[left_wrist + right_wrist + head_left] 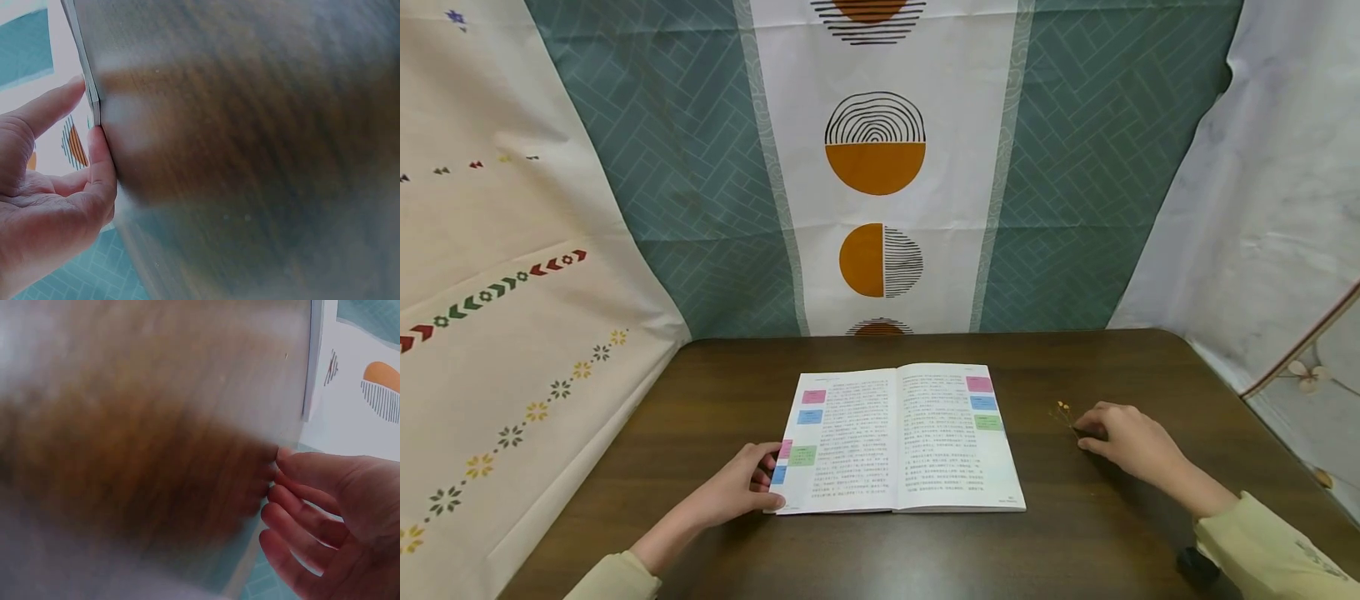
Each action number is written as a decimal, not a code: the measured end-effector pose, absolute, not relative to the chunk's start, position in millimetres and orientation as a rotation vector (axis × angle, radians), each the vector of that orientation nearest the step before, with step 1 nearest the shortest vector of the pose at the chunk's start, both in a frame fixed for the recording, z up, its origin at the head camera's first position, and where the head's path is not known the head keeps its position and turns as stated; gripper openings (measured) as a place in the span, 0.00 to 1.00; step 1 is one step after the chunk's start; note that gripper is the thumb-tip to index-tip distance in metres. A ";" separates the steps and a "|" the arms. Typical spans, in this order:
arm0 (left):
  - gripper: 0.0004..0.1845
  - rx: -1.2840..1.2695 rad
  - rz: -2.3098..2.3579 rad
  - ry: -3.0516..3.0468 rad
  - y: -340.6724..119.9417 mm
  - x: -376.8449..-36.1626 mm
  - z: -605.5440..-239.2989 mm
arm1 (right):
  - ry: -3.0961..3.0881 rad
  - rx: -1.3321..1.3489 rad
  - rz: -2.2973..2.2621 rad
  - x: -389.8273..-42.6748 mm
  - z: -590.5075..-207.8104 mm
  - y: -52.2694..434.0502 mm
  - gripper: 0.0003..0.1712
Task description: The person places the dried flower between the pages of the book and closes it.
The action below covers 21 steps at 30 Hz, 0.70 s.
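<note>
An open book point(857, 467) lies flat on the dark wooden table, printed pages up, with pink, blue and green sticky notes along both outer margins. My left hand point(737, 492) grips its left edge near the lower corner, thumb tip on the page corner. In the left wrist view the fingertips of my left hand point(69, 181) meet the edge of the book point(92, 103). To the right of the book, my right hand point(1131, 442) pinches the thin stem of a small yellow dried flower sprig point(1063, 408) close over the table. In the right wrist view, the thumb and fingertips of my right hand point(331, 512) come together.
The wooden table point(730, 375) has rounded far corners. Patterned cloth point(880, 275) hangs behind it, with a cream embroidered cloth point(535, 333) along the left and a pale cloth point(1247, 250) on the right. A small dark object point(1197, 567) sits by the right sleeve.
</note>
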<state>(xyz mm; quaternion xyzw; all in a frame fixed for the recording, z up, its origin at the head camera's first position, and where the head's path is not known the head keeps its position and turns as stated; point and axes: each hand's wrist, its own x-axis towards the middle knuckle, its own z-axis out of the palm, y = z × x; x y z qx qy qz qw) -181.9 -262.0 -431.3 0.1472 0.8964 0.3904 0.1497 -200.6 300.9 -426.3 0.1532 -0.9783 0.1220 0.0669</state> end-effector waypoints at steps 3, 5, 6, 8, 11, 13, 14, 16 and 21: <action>0.45 0.434 1.133 2.575 -262.0 -182.3 -431.9 | -2.935 0.466 0.363 -201.9 -426.4 301.6 0.08; 0.45 0.445 1.141 2.574 -262.0 -182.4 -432.1 | -2.920 0.476 0.339 -202.9 -426.4 302.4 0.06; 0.45 0.447 1.144 2.573 -262.0 -182.4 -432.4 | -2.914 0.480 0.325 -203.3 -426.3 302.8 0.06; 0.44 0.448 1.146 2.571 -262.1 -182.3 -432.6 | -2.900 0.487 0.295 -203.8 -426.1 303.8 0.06; 0.44 0.450 1.146 2.567 -262.2 -182.0 -432.6 | -2.890 0.495 0.272 -204.0 -425.3 305.6 0.06; 0.44 0.452 1.144 2.568 -262.2 -181.9 -432.3 | -2.893 0.494 0.272 -203.9 -424.6 306.6 0.06; 0.45 0.448 1.139 2.571 -262.1 -182.0 -432.0 | -2.896 0.494 0.275 -204.0 -424.1 306.9 0.06; 0.45 0.450 1.138 2.573 -261.9 -181.8 -431.2 | -2.903 0.491 0.279 -204.3 -423.4 307.5 0.06; 0.45 0.448 1.145 2.574 -261.8 -180.8 -429.8 | -2.909 0.478 0.286 -205.2 -423.0 308.2 0.05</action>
